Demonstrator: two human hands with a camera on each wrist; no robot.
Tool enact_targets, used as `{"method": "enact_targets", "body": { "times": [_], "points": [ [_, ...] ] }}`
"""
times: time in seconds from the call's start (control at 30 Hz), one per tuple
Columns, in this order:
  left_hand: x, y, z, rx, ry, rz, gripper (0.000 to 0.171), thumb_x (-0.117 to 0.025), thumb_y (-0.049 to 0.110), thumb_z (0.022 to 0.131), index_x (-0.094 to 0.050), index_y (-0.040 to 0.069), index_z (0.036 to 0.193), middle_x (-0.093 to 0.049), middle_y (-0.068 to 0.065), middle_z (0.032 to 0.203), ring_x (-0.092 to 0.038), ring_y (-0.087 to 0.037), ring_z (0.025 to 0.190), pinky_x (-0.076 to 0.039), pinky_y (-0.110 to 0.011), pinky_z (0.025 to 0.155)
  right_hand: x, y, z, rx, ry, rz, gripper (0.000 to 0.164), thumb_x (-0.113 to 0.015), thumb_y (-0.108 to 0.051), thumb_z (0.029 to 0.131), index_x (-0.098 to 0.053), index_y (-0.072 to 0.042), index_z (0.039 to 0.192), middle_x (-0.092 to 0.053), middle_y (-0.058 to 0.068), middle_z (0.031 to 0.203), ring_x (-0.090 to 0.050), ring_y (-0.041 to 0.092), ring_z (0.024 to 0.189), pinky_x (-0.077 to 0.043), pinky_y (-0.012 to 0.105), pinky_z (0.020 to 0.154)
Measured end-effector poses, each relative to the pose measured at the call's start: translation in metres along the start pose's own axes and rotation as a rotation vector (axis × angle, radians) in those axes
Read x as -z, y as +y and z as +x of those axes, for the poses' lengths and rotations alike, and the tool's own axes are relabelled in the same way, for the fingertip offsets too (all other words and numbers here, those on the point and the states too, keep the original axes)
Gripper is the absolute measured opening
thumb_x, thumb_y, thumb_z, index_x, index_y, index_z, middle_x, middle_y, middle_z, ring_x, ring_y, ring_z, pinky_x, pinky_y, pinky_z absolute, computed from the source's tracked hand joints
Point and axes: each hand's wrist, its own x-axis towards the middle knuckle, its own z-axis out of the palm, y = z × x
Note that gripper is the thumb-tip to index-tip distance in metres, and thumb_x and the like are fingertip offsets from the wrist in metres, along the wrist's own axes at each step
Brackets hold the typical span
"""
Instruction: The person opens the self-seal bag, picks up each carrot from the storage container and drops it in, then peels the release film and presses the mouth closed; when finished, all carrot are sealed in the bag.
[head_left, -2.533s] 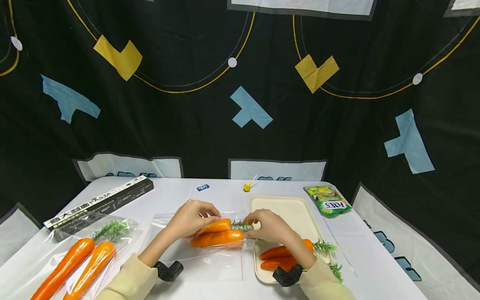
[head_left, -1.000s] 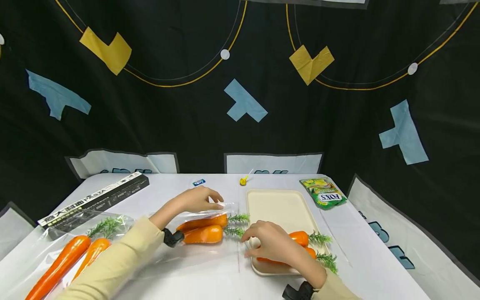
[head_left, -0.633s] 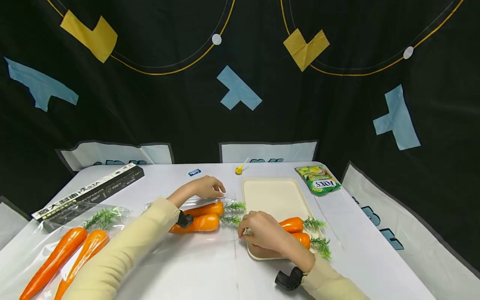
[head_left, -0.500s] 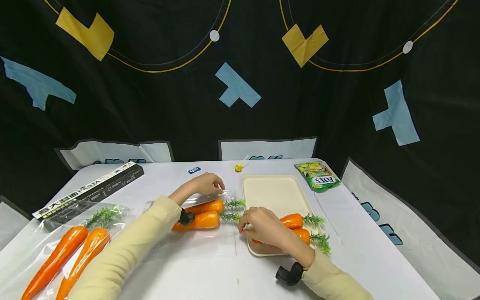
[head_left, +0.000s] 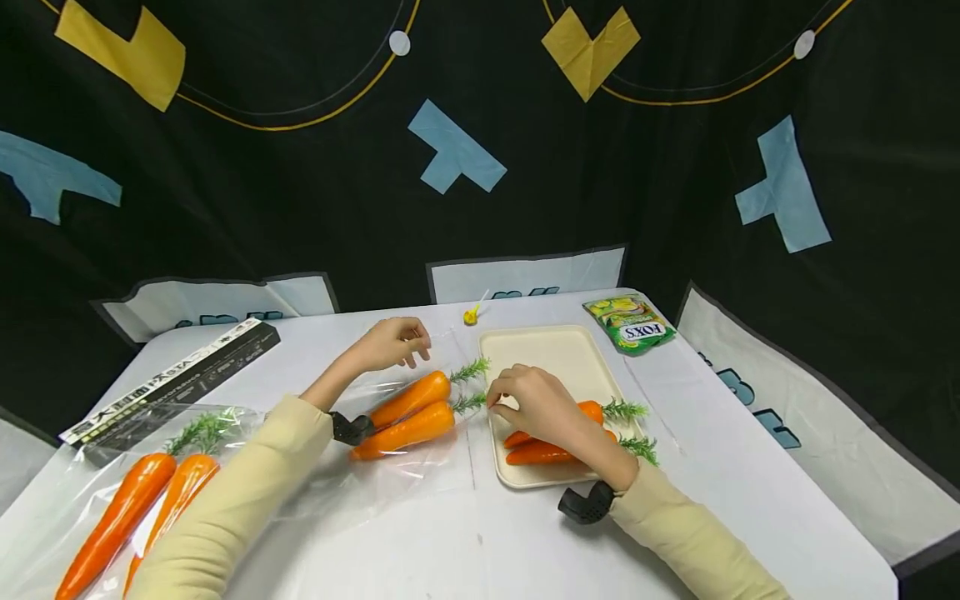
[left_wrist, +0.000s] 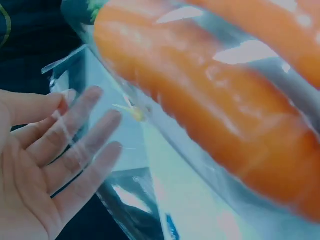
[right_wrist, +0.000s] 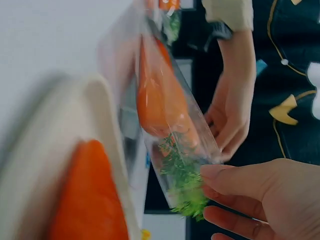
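Observation:
Two orange carrots [head_left: 412,423] with green tops lie side by side in a clear plastic bag [head_left: 375,487], mid-table. My left hand [head_left: 392,342] is at the bag's far edge; in the left wrist view its thumb and forefinger pinch the film, the other fingers spread behind it. My right hand [head_left: 536,404] pinches the bag's mouth near the leafy tops; the right wrist view shows thumb and fingertips at the bag's corner. Beneath my right hand, two more carrots [head_left: 536,452] rest in a cream tray [head_left: 551,346], partly hidden by hand and forearm.
At the left, another clear bag [head_left: 45,517] holds two carrots [head_left: 116,521]. A long black pasta box [head_left: 176,379] lies behind it. A green FOX'S packet [head_left: 630,323] sits at the back right, and a small yellow item [head_left: 471,316] near the back edge.
My left hand has gone from the carrots to the bag's far edge. My right hand has shifted from the leafy tops to the bag's mouth. The bagged carrots now slant, tops away from me.

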Motion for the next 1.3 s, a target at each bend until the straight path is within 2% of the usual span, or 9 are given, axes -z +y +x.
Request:
{"method": "enact_targets", "body": {
  "times": [0.1, 0.3, 0.47, 0.63, 0.73, 0.9, 1.1, 1.3],
  "points": [
    [0.012, 0.006, -0.008, -0.012, 0.099, -0.059, 0.021, -0.053, 0.016, 0.100, -0.060, -0.003, 0.104, -0.069, -0.019, 0.092, -0.068, -0.030, 0.070, -0.057, -0.045, 0.068, 0.010, 0.004, 0.009, -0.023, 0.043, -0.004, 0.006, -0.076, -0.013, 0.083, -0.072, -0.018, 0.083, -0.065, -0.009, 0.084, -0.060, 0.014, 0.082, -0.049, 0.026, 0.069],
    [0.044, 0.022, -0.031, -0.073, 0.339, -0.078, 0.025, -0.053, 0.023, 0.101, -0.060, 0.000, 0.107, -0.070, -0.015, 0.095, -0.068, -0.024, 0.070, -0.058, -0.034, 0.065, 0.035, 0.012, 0.034, -0.028, 0.174, -0.006, 0.006, -0.076, -0.012, 0.084, -0.073, -0.016, 0.085, -0.068, -0.005, 0.087, -0.060, 0.012, 0.085, -0.051, 0.026, 0.072],
    [0.050, 0.034, -0.049, -0.130, 0.491, -0.155, 0.025, -0.052, 0.023, 0.101, -0.059, 0.000, 0.109, -0.070, -0.015, 0.097, -0.069, -0.026, 0.074, -0.057, -0.029, 0.065, 0.055, 0.018, 0.040, 0.009, 0.288, -0.016, 0.007, -0.077, -0.009, 0.083, -0.073, -0.014, 0.085, -0.069, -0.002, 0.088, -0.060, 0.015, 0.085, -0.051, 0.028, 0.071],
    [0.043, 0.046, -0.059, -0.213, 0.585, -0.213, 0.022, -0.054, 0.017, 0.100, -0.058, -0.001, 0.110, -0.070, -0.016, 0.097, -0.069, -0.028, 0.077, -0.057, -0.028, 0.067, 0.073, 0.020, 0.038, 0.045, 0.367, -0.034, 0.008, -0.077, -0.006, 0.082, -0.074, -0.012, 0.085, -0.069, 0.001, 0.089, -0.060, 0.019, 0.088, -0.051, 0.031, 0.073],
    [0.039, 0.053, -0.063, -0.250, 0.645, -0.240, 0.020, -0.055, 0.014, 0.099, -0.059, -0.002, 0.109, -0.070, -0.016, 0.096, -0.069, -0.024, 0.076, -0.057, -0.027, 0.068, 0.082, 0.020, 0.038, 0.062, 0.396, -0.053, 0.008, -0.076, -0.005, 0.082, -0.074, -0.012, 0.086, -0.069, 0.003, 0.091, -0.059, 0.021, 0.089, -0.052, 0.032, 0.073],
    [0.035, 0.060, -0.070, -0.265, 0.723, -0.280, 0.017, -0.056, 0.011, 0.098, -0.061, -0.002, 0.108, -0.070, -0.015, 0.095, -0.069, -0.014, 0.073, -0.057, -0.027, 0.066, 0.089, 0.018, 0.039, 0.100, 0.402, -0.056, 0.008, -0.076, -0.004, 0.082, -0.074, -0.011, 0.087, -0.069, 0.003, 0.092, -0.059, 0.021, 0.091, -0.052, 0.032, 0.073],
    [0.033, 0.062, -0.078, -0.267, 0.765, -0.308, 0.017, -0.056, 0.010, 0.098, -0.062, -0.003, 0.107, -0.070, -0.015, 0.094, -0.069, -0.016, 0.071, -0.057, -0.028, 0.065, 0.092, 0.016, 0.041, 0.159, 0.415, -0.057, 0.008, -0.077, -0.003, 0.081, -0.075, -0.009, 0.086, -0.070, 0.003, 0.093, -0.059, 0.021, 0.090, -0.051, 0.030, 0.071],
    [0.036, 0.067, -0.083, -0.285, 0.823, -0.304, 0.017, -0.057, 0.011, 0.098, -0.063, -0.003, 0.104, -0.071, -0.011, 0.090, -0.068, -0.014, 0.069, -0.056, -0.024, 0.064, 0.097, 0.013, 0.043, 0.216, 0.434, -0.042, 0.009, -0.077, -0.001, 0.080, -0.075, -0.007, 0.087, -0.070, 0.005, 0.094, -0.059, 0.022, 0.091, -0.050, 0.029, 0.074]
  ]
}}
